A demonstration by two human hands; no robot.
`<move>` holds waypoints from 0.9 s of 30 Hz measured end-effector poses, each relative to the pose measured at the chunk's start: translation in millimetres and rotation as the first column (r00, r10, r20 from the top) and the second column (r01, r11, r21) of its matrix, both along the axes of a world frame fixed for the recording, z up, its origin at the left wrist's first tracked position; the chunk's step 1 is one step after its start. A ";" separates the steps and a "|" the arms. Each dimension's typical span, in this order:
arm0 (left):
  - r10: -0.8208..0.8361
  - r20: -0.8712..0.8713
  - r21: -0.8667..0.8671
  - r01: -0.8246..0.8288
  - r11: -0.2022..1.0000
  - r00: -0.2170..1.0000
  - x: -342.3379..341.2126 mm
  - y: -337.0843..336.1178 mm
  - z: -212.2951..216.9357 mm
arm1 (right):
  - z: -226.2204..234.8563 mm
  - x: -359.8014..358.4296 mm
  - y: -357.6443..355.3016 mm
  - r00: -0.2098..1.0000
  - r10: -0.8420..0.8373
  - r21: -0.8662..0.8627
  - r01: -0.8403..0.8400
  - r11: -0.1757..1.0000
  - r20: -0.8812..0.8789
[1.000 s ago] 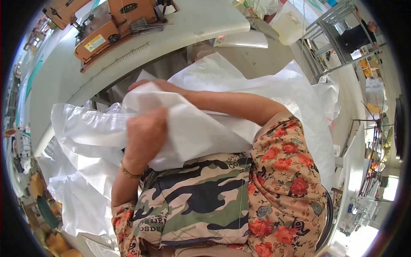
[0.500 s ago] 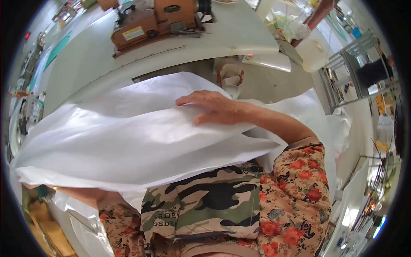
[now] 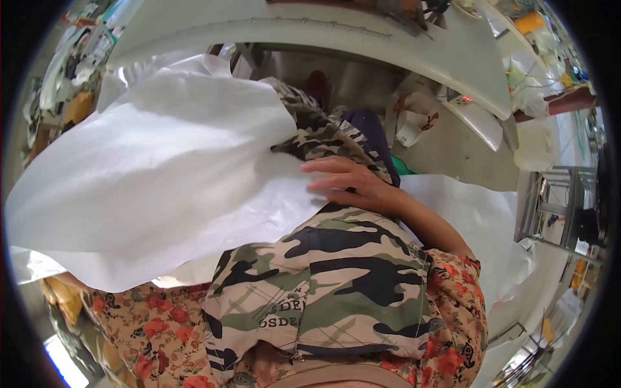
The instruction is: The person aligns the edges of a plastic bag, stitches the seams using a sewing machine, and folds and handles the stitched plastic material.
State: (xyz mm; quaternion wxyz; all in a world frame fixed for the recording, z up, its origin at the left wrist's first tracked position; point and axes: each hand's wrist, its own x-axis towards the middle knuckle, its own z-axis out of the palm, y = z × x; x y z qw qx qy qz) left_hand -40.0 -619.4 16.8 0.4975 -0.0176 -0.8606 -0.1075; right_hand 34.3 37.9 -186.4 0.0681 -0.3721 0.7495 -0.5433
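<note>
A large white sheet of woven-looking material (image 3: 174, 161) spreads over my left side and lap, softly creased. Beside its right edge is my right hand (image 3: 356, 184), fingers stretched out and a little apart, the fingertips by the sheet and not closed around it. My left forearm goes under the sheet's lower left part, so that hand and its fingers are hidden. More white sheet material (image 3: 462, 213) hangs to the right of my right arm. A camouflage-patterned apron (image 3: 349, 284) covers my front, and camouflage cloth shows over my legs.
Ahead stands a pale worktable (image 3: 310, 26) with a ruler scale (image 3: 278, 23) along its top and the base of a brown machine (image 3: 401, 13) at its far edge. Under and beside it are a paper-filled bin (image 3: 414, 123) and a white panel (image 3: 475, 119). Metal racks (image 3: 550, 207) stand at right.
The white sheet has swung left and down, uncovering my legs and the floor under the table. My right hand has moved from on top of the sheet to its right edge. The view has shifted.
</note>
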 end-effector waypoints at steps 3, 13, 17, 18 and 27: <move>0.113 0.055 -0.036 -0.111 0.993 0.992 16.6 -6.0 10.4 | -19.0 6.7 6.7 0.997 0.073 0.089 -0.075 0.993 0.030; 0.386 0.139 -0.158 -0.365 0.918 0.912 -0.2 -0.2 45.9 | -12.2 8.2 14.7 0.996 0.014 0.354 0.018 0.935 -0.087; 0.469 0.144 -0.180 -0.443 0.878 0.871 -23.4 6.4 54.8 | -34.2 -0.6 13.0 0.991 -0.137 0.090 0.136 0.987 0.009; 0.489 0.138 -0.184 -0.463 0.867 0.861 -30.6 7.6 58.5 | -35.0 -3.7 12.1 0.962 -0.220 -0.054 0.231 0.971 0.160; 0.647 0.087 -0.168 -0.629 0.759 0.758 -93.6 7.6 91.3 | 57.3 -29.8 67.9 0.696 -0.539 -0.722 0.658 0.214 0.475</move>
